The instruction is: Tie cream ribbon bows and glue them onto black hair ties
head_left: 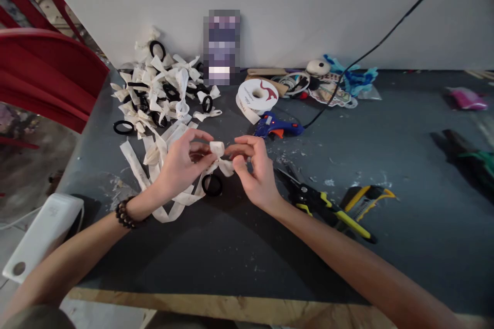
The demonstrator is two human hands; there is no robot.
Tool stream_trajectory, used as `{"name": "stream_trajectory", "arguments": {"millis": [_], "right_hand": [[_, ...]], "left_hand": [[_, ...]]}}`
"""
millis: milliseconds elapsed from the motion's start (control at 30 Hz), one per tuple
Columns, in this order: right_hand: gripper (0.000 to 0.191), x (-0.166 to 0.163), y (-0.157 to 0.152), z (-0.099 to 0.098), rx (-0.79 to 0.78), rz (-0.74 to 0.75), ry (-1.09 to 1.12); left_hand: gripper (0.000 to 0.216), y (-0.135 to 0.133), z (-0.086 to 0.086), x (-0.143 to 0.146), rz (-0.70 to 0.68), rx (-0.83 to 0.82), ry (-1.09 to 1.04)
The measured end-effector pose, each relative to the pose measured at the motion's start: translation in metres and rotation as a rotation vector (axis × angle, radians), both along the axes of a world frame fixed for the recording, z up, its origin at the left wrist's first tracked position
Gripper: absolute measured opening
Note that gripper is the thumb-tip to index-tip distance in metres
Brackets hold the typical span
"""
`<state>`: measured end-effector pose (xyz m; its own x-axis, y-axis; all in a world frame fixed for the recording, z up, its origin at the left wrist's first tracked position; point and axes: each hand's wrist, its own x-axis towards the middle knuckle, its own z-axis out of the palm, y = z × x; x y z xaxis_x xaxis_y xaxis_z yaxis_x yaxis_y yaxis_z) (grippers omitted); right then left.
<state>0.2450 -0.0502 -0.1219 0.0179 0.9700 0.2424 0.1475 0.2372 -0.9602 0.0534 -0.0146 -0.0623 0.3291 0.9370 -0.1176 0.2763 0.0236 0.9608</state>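
My left hand (pixel 188 157) pinches a white ribbon bow (pixel 217 149) between thumb and fingers, over the middle of the table. My right hand (pixel 252 167) is at the bow's other side, thumb and fingers closed on its right loop. A black hair tie (pixel 212 185) hangs or lies just below the bow; whether it is joined to it I cannot tell. Under my left hand are loose strips of white ribbon (pixel 133 164). Beyond it lies a pile of white bows with black hair ties (pixel 154 90).
A ribbon spool (pixel 257 95) and a blue glue gun (pixel 278 126) with a black cord stand ahead. Yellow-black scissors (pixel 324 205) and a yellow cutter (pixel 370 198) lie right of my hands. A white power bank-like box (pixel 44 231) sits left; a red chair (pixel 46 74) is beside the table.
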Motion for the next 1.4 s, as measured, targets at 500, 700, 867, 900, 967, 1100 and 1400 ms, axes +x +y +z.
{"name": "stream_trajectory", "arguments": {"millis": [500, 700, 867, 900, 967, 1100, 1400], "right_hand": [[0.039, 0.001, 0.003, -0.002, -0.121, -0.039, 0.121], [0.032, 0.001, 0.005, 0.0, -0.116, -0.109, 0.151], [0.029, 0.0, -0.001, 0.001, -0.03, -0.124, 0.089], [0.03, 0.0, -0.002, 0.001, -0.022, -0.119, 0.067], [0.035, 0.0, -0.002, 0.001, -0.024, -0.091, 0.06], [0.046, 0.0, 0.0, 0.002, -0.085, -0.058, 0.133], [0.039, 0.001, -0.002, 0.001, -0.06, -0.056, -0.017]], "left_hand": [[0.061, 0.001, -0.004, -0.002, 0.018, -0.196, -0.07], [0.057, 0.0, -0.008, 0.0, -0.073, -0.099, 0.032], [0.032, -0.006, -0.007, 0.005, -0.188, -0.052, 0.048], [0.025, -0.007, -0.005, 0.006, -0.203, -0.037, 0.045], [0.016, -0.009, -0.003, 0.006, -0.193, -0.001, 0.016], [0.016, -0.01, -0.003, 0.006, -0.069, 0.036, -0.068], [0.024, -0.006, 0.0, 0.003, -0.113, 0.076, 0.071]]}}
